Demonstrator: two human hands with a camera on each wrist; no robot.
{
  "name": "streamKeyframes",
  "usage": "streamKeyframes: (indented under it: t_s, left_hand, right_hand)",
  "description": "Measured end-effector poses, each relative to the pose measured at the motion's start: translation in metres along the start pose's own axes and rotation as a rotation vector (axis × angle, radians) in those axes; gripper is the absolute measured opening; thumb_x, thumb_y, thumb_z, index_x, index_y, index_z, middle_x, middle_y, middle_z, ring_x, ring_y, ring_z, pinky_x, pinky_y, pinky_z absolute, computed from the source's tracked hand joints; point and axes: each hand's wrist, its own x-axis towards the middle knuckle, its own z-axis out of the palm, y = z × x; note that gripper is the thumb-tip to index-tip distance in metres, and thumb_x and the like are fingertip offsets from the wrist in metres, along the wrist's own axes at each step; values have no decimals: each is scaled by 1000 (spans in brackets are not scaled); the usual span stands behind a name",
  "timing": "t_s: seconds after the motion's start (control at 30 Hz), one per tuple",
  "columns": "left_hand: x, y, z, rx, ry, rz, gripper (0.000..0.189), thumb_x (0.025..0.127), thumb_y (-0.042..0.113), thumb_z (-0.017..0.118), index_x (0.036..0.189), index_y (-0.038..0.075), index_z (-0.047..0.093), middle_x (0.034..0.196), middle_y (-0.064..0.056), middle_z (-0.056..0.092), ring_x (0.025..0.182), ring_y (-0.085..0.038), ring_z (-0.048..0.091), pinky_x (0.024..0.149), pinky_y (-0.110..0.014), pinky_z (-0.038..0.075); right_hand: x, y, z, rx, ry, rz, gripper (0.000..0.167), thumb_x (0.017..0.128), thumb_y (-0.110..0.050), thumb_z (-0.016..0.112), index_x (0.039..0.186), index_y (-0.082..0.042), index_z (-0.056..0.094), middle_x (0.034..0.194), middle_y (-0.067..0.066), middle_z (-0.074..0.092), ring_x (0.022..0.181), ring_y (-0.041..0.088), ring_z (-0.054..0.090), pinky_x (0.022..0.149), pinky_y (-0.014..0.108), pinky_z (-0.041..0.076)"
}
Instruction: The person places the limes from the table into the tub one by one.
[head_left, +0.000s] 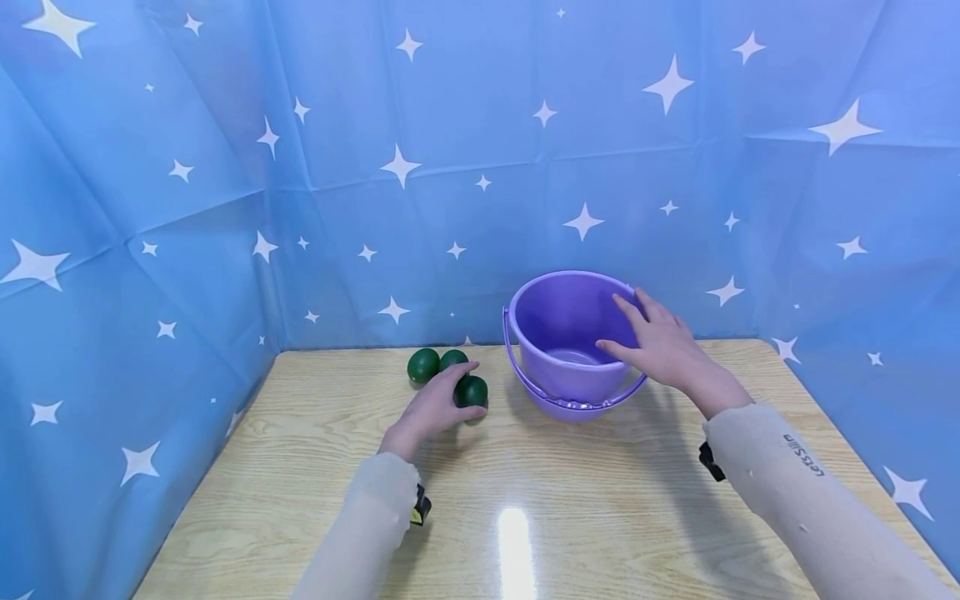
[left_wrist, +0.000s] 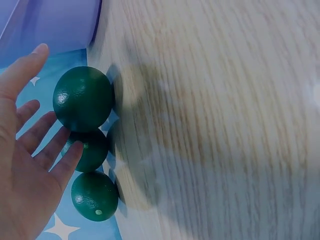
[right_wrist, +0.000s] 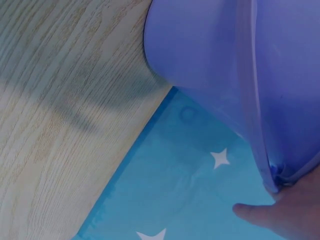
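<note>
Three dark green limes lie close together near the table's back edge. The front lime (head_left: 472, 392) lies between the thumb and fingers of my left hand (head_left: 437, 404); the left wrist view shows these fingers spread and fairly straight. Behind it are a middle lime (head_left: 453, 359), partly hidden by the hand, and a left lime (head_left: 423, 365). A purple bucket (head_left: 564, 382) stands upright to their right, its handle (head_left: 525, 381) hanging down in front. My right hand (head_left: 667, 346) is at the bucket's right rim with fingers spread; whether it touches the rim I cannot tell.
The wooden table (head_left: 300, 467) ends at the back against a blue cloth (head_left: 480, 108) with white stars, which also rises on both sides. A bright light reflection lies on the tabletop in front. A black wrist strap (head_left: 711, 461) shows at the right sleeve.
</note>
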Motion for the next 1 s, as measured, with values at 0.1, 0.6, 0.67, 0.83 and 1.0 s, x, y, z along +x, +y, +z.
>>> streamKeyframes:
  t_s: [0.1,0.6,0.67,0.83,1.0]
  left_hand:
    - [0,0,1,-8,-1,-1,81,86,38,78,154,24,37,159,-2,39,147,-29,37,119,-52,35]
    - [-1,-3,6,-41,-9,21,78,86,34,78,153,19,40,157,-4,42,147,-30,37,119,-53,36]
    - [-1,-3,6,-42,-10,26,77,86,33,78,152,18,42,156,-5,43,146,-31,38,119,-53,36]
    - [-2,-4,8,-21,-13,32,72,87,32,78,149,19,45,155,-4,45,146,-30,38,119,-52,36]
    - [-1,-6,9,-1,-14,40,70,87,30,78,148,19,47,156,-4,44,146,-31,37,119,-53,36]
  right_hand:
    - [0,0,0,0,-2,0,94,94,-67,48,161,-13,10,165,29,-2,149,55,4,115,76,8]
    - [0,1,0,2,0,-3,94,94,-67,48,161,-13,11,164,29,-1,149,54,5,116,76,8]
    - [0,1,1,1,0,-2,94,94,-67,48,161,-13,10,165,29,-1,149,54,5,116,76,8]
    - [0,2,1,3,5,-2,94,94,-67,49,161,-13,11,165,29,0,149,54,6,115,76,8]
    - [1,2,1,7,6,-5,94,94,-67,48,161,-13,11,165,29,0,149,54,6,115,76,8]
